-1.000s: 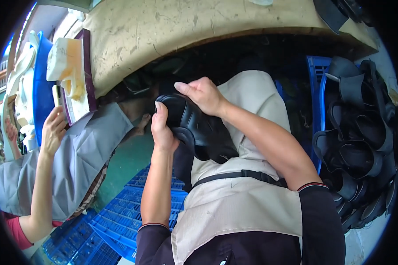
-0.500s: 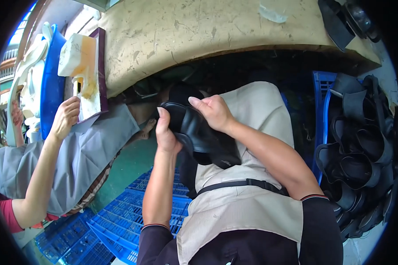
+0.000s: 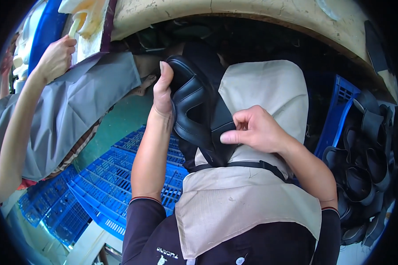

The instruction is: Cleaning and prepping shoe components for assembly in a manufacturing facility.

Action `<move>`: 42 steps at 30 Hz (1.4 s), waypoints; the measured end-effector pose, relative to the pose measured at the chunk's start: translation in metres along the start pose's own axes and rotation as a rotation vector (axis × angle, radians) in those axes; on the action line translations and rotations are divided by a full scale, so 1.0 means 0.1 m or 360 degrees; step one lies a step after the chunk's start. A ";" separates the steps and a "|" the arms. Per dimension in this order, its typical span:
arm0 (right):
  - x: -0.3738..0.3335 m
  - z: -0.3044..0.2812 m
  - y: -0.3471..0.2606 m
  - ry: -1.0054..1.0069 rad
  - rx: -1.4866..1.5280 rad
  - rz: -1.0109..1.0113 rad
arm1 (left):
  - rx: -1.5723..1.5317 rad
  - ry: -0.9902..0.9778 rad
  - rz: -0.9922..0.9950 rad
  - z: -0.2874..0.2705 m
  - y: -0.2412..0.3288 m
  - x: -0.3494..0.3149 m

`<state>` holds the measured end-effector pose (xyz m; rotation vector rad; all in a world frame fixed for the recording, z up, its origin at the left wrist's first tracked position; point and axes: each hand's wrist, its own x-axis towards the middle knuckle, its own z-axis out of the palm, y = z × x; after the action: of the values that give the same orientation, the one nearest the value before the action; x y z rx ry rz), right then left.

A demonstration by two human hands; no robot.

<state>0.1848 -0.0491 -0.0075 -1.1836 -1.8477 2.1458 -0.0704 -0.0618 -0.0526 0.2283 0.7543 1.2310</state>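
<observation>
A black leather sandal upper [image 3: 189, 98] with wide stitched straps and cut-out gaps is held above my lap. My left hand [image 3: 163, 92] is wrapped round its left side, thumb raised along the rounded far end and the other fingers hidden beneath. With thumb and bent fingers, my right hand [image 3: 257, 131] pinches the flap at the upper's right edge. The upper's near end tapers down towards my waist strap.
Blue crates [image 3: 108, 176] stand on the green floor to my left. A blue crate [image 3: 336, 104] of similar black uppers [image 3: 362, 176] is at right. Beyond my apron [image 3: 269, 88] runs a worn tabletop [image 3: 252, 8]. A co-worker's hand [image 3: 57, 57] holds a brush at a glue-stained board.
My right hand has left the upper's far end and now grips its right edge, nearer my body. The upper is turned so its strap face shows. The whole view has shifted.
</observation>
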 end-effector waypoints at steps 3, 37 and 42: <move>0.05 0.03 -0.05 -0.0173 0.0070 0.0163 | 0.0021 0.0025 0.0013 -0.06 -0.01 -0.05; 1.03 0.64 -0.04 0.0510 0.0142 -0.0255 | 0.0014 0.0482 0.0346 -0.72 0.08 -0.48; 1.22 0.72 0.06 0.0491 0.0083 -0.0421 | -0.0117 0.0447 0.0342 -0.92 0.10 -0.52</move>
<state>0.0601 -0.0461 -0.0743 -1.1129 -1.6956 1.7494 -0.1426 -0.1272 -0.0945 0.0769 0.9425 1.5118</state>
